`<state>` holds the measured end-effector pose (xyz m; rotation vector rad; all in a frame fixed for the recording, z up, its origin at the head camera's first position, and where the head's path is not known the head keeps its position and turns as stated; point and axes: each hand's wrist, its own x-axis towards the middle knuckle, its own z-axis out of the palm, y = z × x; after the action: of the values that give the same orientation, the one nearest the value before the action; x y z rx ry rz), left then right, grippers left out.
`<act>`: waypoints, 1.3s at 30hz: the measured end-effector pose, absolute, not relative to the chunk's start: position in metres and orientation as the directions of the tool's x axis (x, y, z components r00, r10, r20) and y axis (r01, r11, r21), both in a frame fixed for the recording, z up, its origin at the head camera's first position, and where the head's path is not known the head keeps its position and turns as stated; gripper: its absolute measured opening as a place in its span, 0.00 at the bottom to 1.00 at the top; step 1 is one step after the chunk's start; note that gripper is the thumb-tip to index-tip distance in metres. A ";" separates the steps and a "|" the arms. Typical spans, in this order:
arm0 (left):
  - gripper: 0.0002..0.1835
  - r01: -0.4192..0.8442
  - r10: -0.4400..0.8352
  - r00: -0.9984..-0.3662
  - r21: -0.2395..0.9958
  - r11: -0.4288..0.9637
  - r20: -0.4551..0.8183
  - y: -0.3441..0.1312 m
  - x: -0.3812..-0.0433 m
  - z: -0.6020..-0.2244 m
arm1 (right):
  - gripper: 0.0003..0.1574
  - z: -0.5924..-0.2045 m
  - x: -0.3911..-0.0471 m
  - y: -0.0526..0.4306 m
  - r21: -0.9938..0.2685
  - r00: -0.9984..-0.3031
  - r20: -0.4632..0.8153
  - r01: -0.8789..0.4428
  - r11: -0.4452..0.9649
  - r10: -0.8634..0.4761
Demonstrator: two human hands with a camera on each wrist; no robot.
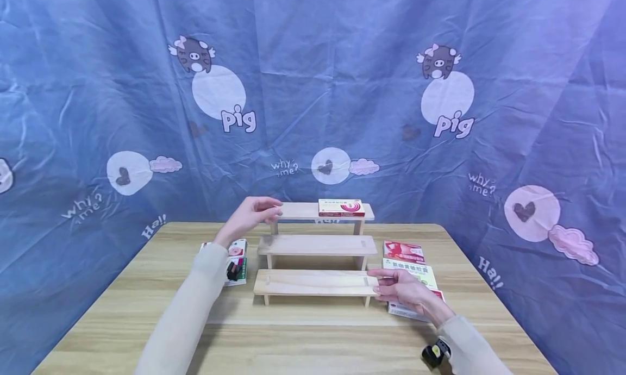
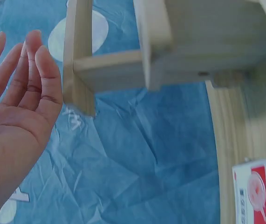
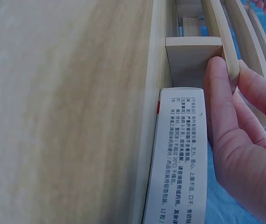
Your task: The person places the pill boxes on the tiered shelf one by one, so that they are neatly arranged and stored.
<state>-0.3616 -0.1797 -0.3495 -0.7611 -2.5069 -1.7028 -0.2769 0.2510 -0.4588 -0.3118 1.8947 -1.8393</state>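
Note:
A three-step wooden display stand [image 1: 313, 282] occupies the middle of the table. My right hand [image 1: 403, 292] pinches the right end of its lowest step; in the right wrist view the thumb [image 3: 258, 88] lies over the board and a finger [image 3: 223, 93] under it. At the top step's left end is my left hand [image 1: 250, 217], fingers loosely bent and nothing held. Its fingers [image 2: 49, 77] appear right beside the wood in the left wrist view. A medicine box [image 1: 341, 207], white and red, lies on the right part of the top step.
Right of the stand several medicine boxes [image 1: 403, 252] lie in a column, partly behind my right hand. More boxes [image 1: 238, 248] lie at left, partly covered by my left sleeve. A blue printed curtain [image 1: 303, 92] hangs behind the wooden table [image 1: 293, 342].

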 end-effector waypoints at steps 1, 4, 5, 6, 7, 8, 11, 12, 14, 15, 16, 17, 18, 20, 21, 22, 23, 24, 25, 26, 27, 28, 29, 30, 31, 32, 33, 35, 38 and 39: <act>0.19 0.396 0.383 -0.883 0.870 0.294 0.272 -0.184 -0.359 -0.351 | 0.33 -0.459 -0.277 0.251 -0.984 -0.860 -0.179 0.165 0.072 -0.478; 0.19 0.371 0.378 -0.894 0.869 0.327 0.239 -0.195 -0.352 -0.354 | 0.33 -0.459 -0.277 0.251 -0.983 -0.860 -0.182 0.167 0.074 -0.477; 0.19 0.354 0.371 -0.902 0.871 0.342 0.221 -0.198 -0.350 -0.355 | 0.33 -0.459 -0.277 0.251 -0.983 -0.861 -0.181 0.166 0.073 -0.476; 0.19 0.343 0.368 -0.906 0.871 0.352 0.208 -0.202 -0.347 -0.356 | 0.33 -0.459 -0.277 0.250 -0.983 -0.861 -0.180 0.166 0.072 -0.476; 0.18 0.332 0.366 -0.910 0.871 0.362 0.195 -0.205 -0.345 -0.357 | 0.33 -0.459 -0.277 0.250 -0.983 -0.861 -0.181 0.168 0.071 -0.475; 0.18 0.322 0.363 -0.913 0.872 0.370 0.183 -0.208 -0.343 -0.359 | 0.33 -0.459 -0.278 0.250 -0.983 -0.861 -0.182 0.169 0.069 -0.476; 0.18 0.312 0.366 -0.916 0.869 0.385 0.167 -0.217 -0.339 -0.365 | 0.33 -0.459 -0.278 0.250 -0.982 -0.860 -0.185 0.175 0.065 -0.476; 0.18 0.314 0.370 -0.914 0.867 0.386 0.166 -0.219 -0.337 -0.367 | 0.33 -0.459 -0.278 0.250 -0.982 -0.860 -0.187 0.178 0.064 -0.476; 0.19 0.319 0.375 -0.912 0.862 0.394 0.166 -0.225 -0.335 -0.371 | 0.33 -0.459 -0.278 0.250 -0.981 -0.858 -0.189 0.181 0.062 -0.477; 0.19 0.324 0.379 -0.910 0.858 0.399 0.168 -0.227 -0.333 -0.373 | 0.33 -0.459 -0.278 0.250 -0.981 -0.858 -0.189 0.182 0.063 -0.478; 0.19 0.316 0.375 -0.913 0.861 0.398 0.162 -0.230 -0.331 -0.374 | 0.33 -0.459 -0.278 0.250 -0.981 -0.857 -0.190 0.181 0.065 -0.479; 0.19 0.311 0.375 -0.914 0.865 0.394 0.157 -0.233 -0.329 -0.376 | 0.33 -0.459 -0.278 0.250 -0.981 -0.857 -0.189 0.180 0.066 -0.479; 0.19 0.307 0.376 -0.914 0.866 0.394 0.153 -0.236 -0.328 -0.378 | 0.33 -0.459 -0.278 0.250 -0.982 -0.858 -0.188 0.177 0.068 -0.478; 0.20 0.292 0.372 -0.918 0.873 0.391 0.141 -0.241 -0.326 -0.382 | 0.34 -0.458 -0.278 0.250 -0.982 -0.859 -0.188 0.173 0.075 -0.476; 0.20 0.283 0.371 -0.919 0.880 0.382 0.135 -0.244 -0.325 -0.384 | 0.34 -0.457 -0.279 0.250 -0.982 -0.859 -0.189 0.173 0.078 -0.476; 0.20 0.263 0.361 -0.925 0.890 0.373 0.122 -0.247 -0.323 -0.386 | 0.34 -0.456 -0.279 0.250 -0.982 -0.859 -0.189 0.173 0.078 -0.475; 0.21 0.251 0.355 -0.928 0.893 0.373 0.112 -0.250 -0.322 -0.388 | 0.34 -0.456 -0.279 0.250 -0.981 -0.859 -0.192 0.175 0.080 -0.474; 0.22 0.238 0.348 -0.932 0.897 0.373 0.103 -0.253 -0.321 -0.390 | 0.34 -0.455 -0.280 0.250 -0.981 -0.860 -0.195 0.176 0.084 -0.472; 0.22 0.225 0.342 -0.935 0.902 0.369 0.093 -0.256 -0.319 -0.392 | 0.34 -0.455 -0.280 0.249 -0.980 -0.861 -0.198 0.181 0.082 -0.469; 0.23 0.209 0.333 -0.939 0.907 0.365 0.082 -0.260 -0.318 -0.394 | 0.33 -0.454 -0.280 0.249 -0.979 -0.862 -0.201 0.185 0.080 -0.466; 0.24 0.198 0.325 -0.943 0.908 0.370 0.073 -0.263 -0.317 -0.396 | 0.33 -0.454 -0.281 0.249 -0.979 -0.863 -0.204 0.189 0.078 -0.463; 0.25 0.193 0.321 -0.945 0.906 0.376 0.068 -0.266 -0.316 -0.398 | 0.33 -0.453 -0.281 0.249 -0.979 -0.865 -0.205 0.192 0.076 -0.458; 0.26 0.192 0.318 -0.946 0.903 0.384 0.066 -0.269 -0.315 -0.399 | 0.33 -0.453 -0.281 0.248 -0.978 -0.867 -0.208 0.194 0.076 -0.453; 0.26 0.188 0.316 -0.947 0.903 0.386 0.062 -0.272 -0.314 -0.401 | 0.32 -0.453 -0.281 0.248 -0.978 -0.869 -0.208 0.197 0.072 -0.449; 0.26 0.190 0.317 -0.946 0.902 0.387 0.063 -0.275 -0.314 -0.403 | 0.32 -0.453 -0.281 0.248 -0.977 -0.870 -0.209 0.200 0.068 -0.445; 0.26 0.192 0.318 -0.946 0.901 0.390 0.063 -0.278 -0.314 -0.405 | 0.32 -0.453 -0.280 0.249 -0.977 -0.871 -0.210 0.202 0.066 -0.443; 0.26 0.194 0.321 -0.945 0.899 0.392 0.064 -0.282 -0.313 -0.408 | 0.32 -0.453 -0.280 0.249 -0.977 -0.872 -0.210 0.203 0.064 -0.442; 0.25 0.198 0.326 -0.943 0.895 0.399 0.063 -0.289 -0.312 -0.411 | 0.33 -0.453 -0.280 0.249 -0.977 -0.871 -0.208 0.202 0.061 -0.445; 0.27 0.186 0.328 -0.943 0.895 0.405 0.048 -0.300 -0.309 -0.417 | 0.33 -0.453 -0.279 0.249 -0.979 -0.867 -0.200 0.196 0.058 -0.455; 0.27 0.184 0.331 -0.943 0.896 0.404 0.044 -0.303 -0.308 -0.419 | 0.33 -0.453 -0.279 0.249 -0.979 -0.867 -0.201 0.196 0.058 -0.456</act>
<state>-0.3078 -0.3032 -0.4189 -0.5070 -2.7475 -1.7230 -0.2792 0.2489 -0.4534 -0.2592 1.8790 -1.8608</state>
